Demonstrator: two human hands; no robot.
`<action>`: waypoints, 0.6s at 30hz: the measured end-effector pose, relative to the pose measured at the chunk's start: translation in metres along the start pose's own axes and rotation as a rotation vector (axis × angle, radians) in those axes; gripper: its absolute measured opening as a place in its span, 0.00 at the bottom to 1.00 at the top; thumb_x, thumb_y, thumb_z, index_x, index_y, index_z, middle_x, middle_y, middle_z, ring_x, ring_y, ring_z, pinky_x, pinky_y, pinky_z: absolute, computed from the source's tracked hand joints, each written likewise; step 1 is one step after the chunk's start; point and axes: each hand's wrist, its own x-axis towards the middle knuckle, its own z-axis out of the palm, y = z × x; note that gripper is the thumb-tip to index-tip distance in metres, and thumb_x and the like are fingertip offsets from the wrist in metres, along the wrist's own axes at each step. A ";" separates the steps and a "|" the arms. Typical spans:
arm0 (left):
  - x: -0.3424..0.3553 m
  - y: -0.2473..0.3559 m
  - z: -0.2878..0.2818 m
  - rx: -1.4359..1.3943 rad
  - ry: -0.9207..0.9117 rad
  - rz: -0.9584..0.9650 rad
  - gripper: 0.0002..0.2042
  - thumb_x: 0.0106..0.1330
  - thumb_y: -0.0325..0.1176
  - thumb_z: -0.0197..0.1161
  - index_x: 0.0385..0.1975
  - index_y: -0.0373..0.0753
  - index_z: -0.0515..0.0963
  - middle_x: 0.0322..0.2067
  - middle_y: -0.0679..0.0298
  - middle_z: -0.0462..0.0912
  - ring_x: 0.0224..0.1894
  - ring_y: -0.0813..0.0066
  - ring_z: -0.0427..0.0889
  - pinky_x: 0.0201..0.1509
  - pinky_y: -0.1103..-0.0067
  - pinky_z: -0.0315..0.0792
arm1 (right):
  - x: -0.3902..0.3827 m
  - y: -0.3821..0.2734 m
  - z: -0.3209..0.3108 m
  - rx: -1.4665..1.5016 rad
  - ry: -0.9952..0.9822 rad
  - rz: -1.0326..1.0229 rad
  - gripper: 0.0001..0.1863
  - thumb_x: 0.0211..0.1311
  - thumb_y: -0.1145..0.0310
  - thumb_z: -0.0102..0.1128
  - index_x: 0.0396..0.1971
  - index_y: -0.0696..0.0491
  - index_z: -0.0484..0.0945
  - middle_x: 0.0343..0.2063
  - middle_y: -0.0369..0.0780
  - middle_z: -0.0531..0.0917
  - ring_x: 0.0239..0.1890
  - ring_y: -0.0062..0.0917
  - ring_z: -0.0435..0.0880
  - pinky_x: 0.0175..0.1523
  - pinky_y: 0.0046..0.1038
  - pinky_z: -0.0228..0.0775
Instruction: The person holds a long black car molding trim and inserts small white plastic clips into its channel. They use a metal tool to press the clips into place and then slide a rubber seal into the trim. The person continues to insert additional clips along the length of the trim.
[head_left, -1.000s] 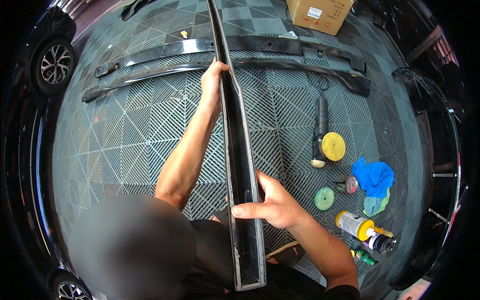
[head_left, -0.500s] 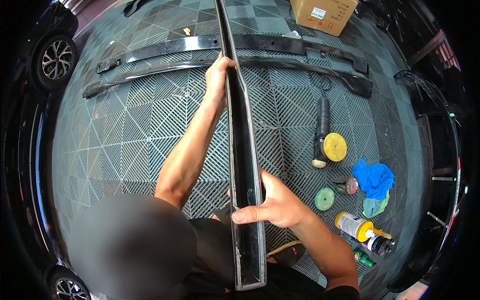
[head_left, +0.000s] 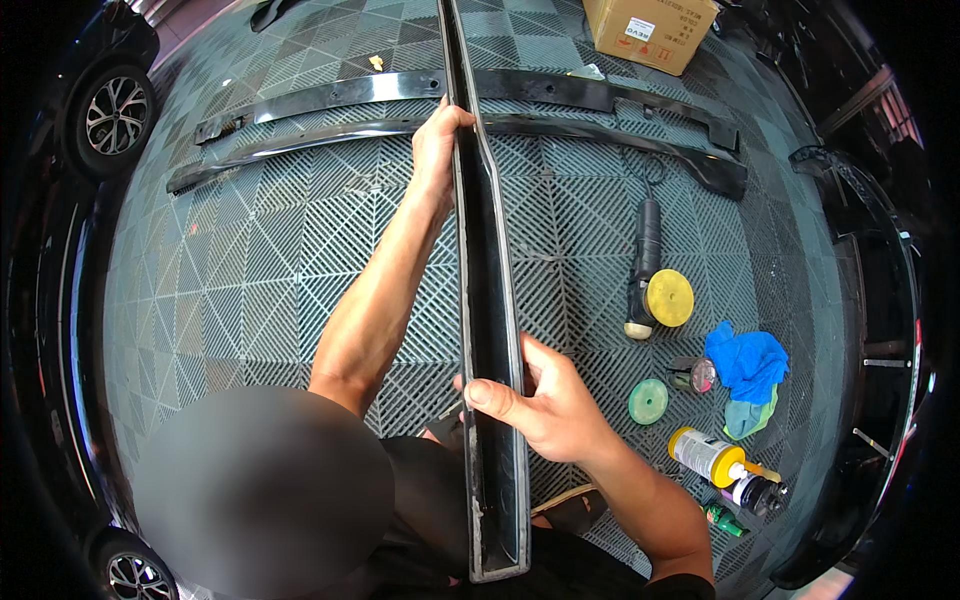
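A long black car trim strip (head_left: 492,320) runs from the top of the view down to my lap, its hollow channel facing me. Grey edging lines its two rims. My left hand (head_left: 437,145) is closed around its far part from the left side. Nearer to me, my right hand (head_left: 545,405) grips it from the right, the thumb pressed over the channel's edge and the fingers hidden behind the strip. Beyond it on the floor lie two more long black trim pieces, a flat one (head_left: 380,88) and a narrower curved one (head_left: 320,138).
On the right, a polisher (head_left: 645,250) with a yellow pad lies on the tiled floor (head_left: 250,260). Near it are a green pad (head_left: 648,401), blue cloth (head_left: 748,358), yellow-white bottle (head_left: 708,455) and small green bottle (head_left: 725,519). A cardboard box (head_left: 650,32) stands far right; dark cars flank both sides.
My right hand has slid slightly up along the strip, its thumb now higher on the rim. My left hand keeps its hold, and the strip has barely shifted.
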 end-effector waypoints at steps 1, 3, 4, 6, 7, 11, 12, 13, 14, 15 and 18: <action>0.000 0.000 0.001 -0.009 -0.011 0.002 0.09 0.58 0.28 0.54 0.37 0.39 0.77 0.20 0.68 0.72 0.16 0.80 0.72 0.17 0.82 0.69 | -0.001 -0.002 -0.002 0.076 -0.038 0.020 0.29 0.60 0.63 0.72 0.54 0.62 0.69 0.47 0.42 0.80 0.43 0.22 0.83 0.50 0.27 0.78; 0.000 0.000 0.002 -0.021 -0.028 0.000 0.09 0.58 0.28 0.54 0.38 0.39 0.77 0.20 0.68 0.72 0.15 0.80 0.71 0.17 0.83 0.69 | -0.005 -0.006 -0.008 0.228 -0.114 0.062 0.32 0.58 0.64 0.73 0.56 0.62 0.67 0.51 0.45 0.78 0.45 0.26 0.83 0.51 0.30 0.79; 0.000 0.000 0.003 -0.023 -0.032 -0.003 0.09 0.58 0.28 0.54 0.38 0.39 0.76 0.21 0.68 0.72 0.15 0.80 0.71 0.16 0.82 0.69 | -0.004 -0.007 -0.010 0.126 -0.146 0.025 0.33 0.56 0.65 0.74 0.56 0.62 0.66 0.52 0.46 0.77 0.46 0.27 0.84 0.51 0.31 0.80; -0.001 -0.001 0.005 -0.021 -0.035 -0.002 0.10 0.58 0.28 0.55 0.39 0.39 0.76 0.21 0.68 0.72 0.15 0.80 0.71 0.16 0.82 0.68 | -0.002 -0.009 -0.013 -0.079 -0.212 -0.051 0.36 0.54 0.67 0.76 0.57 0.62 0.64 0.54 0.47 0.75 0.47 0.30 0.84 0.52 0.33 0.80; -0.002 -0.001 0.007 -0.015 -0.033 0.002 0.11 0.58 0.28 0.55 0.41 0.38 0.76 0.21 0.68 0.72 0.14 0.80 0.71 0.16 0.82 0.68 | 0.001 -0.008 -0.014 -0.049 -0.216 -0.039 0.36 0.52 0.68 0.77 0.57 0.62 0.65 0.53 0.47 0.75 0.47 0.30 0.84 0.51 0.33 0.81; 0.001 -0.002 0.007 0.007 -0.015 0.020 0.17 0.57 0.27 0.56 0.48 0.38 0.77 0.21 0.68 0.73 0.15 0.81 0.71 0.16 0.83 0.68 | 0.007 -0.001 -0.013 0.027 -0.168 0.013 0.35 0.51 0.70 0.77 0.55 0.62 0.66 0.49 0.46 0.77 0.44 0.29 0.85 0.49 0.31 0.81; 0.000 0.000 0.007 -0.001 -0.030 0.021 0.20 0.57 0.27 0.56 0.52 0.38 0.76 0.21 0.68 0.73 0.15 0.81 0.71 0.17 0.82 0.69 | 0.007 -0.001 -0.013 0.034 -0.135 0.028 0.34 0.52 0.70 0.77 0.54 0.62 0.66 0.48 0.46 0.78 0.43 0.29 0.85 0.49 0.31 0.81; -0.001 0.002 0.008 0.009 -0.025 0.020 0.21 0.57 0.27 0.56 0.53 0.38 0.76 0.21 0.68 0.73 0.15 0.80 0.71 0.18 0.82 0.69 | 0.007 0.000 -0.011 0.033 -0.113 0.003 0.32 0.53 0.70 0.76 0.53 0.62 0.67 0.47 0.45 0.78 0.42 0.29 0.86 0.48 0.30 0.81; -0.001 0.005 0.009 0.019 -0.020 0.018 0.21 0.57 0.27 0.56 0.53 0.38 0.76 0.21 0.68 0.73 0.16 0.80 0.72 0.18 0.82 0.69 | 0.007 0.001 -0.008 0.032 -0.091 -0.021 0.31 0.54 0.69 0.76 0.53 0.62 0.67 0.45 0.45 0.79 0.41 0.29 0.86 0.48 0.30 0.81; -0.002 0.005 0.011 0.027 -0.016 0.016 0.22 0.57 0.27 0.56 0.54 0.38 0.76 0.21 0.68 0.73 0.16 0.80 0.72 0.18 0.82 0.70 | 0.006 0.002 -0.007 0.030 -0.067 -0.045 0.30 0.55 0.69 0.75 0.52 0.62 0.68 0.44 0.44 0.80 0.40 0.28 0.86 0.48 0.30 0.81; -0.003 0.006 0.014 0.029 -0.021 0.023 0.23 0.57 0.26 0.56 0.55 0.38 0.75 0.21 0.68 0.73 0.15 0.80 0.71 0.17 0.82 0.69 | 0.003 0.005 -0.004 0.042 -0.025 -0.071 0.25 0.59 0.68 0.71 0.50 0.62 0.69 0.41 0.44 0.81 0.39 0.28 0.86 0.47 0.30 0.81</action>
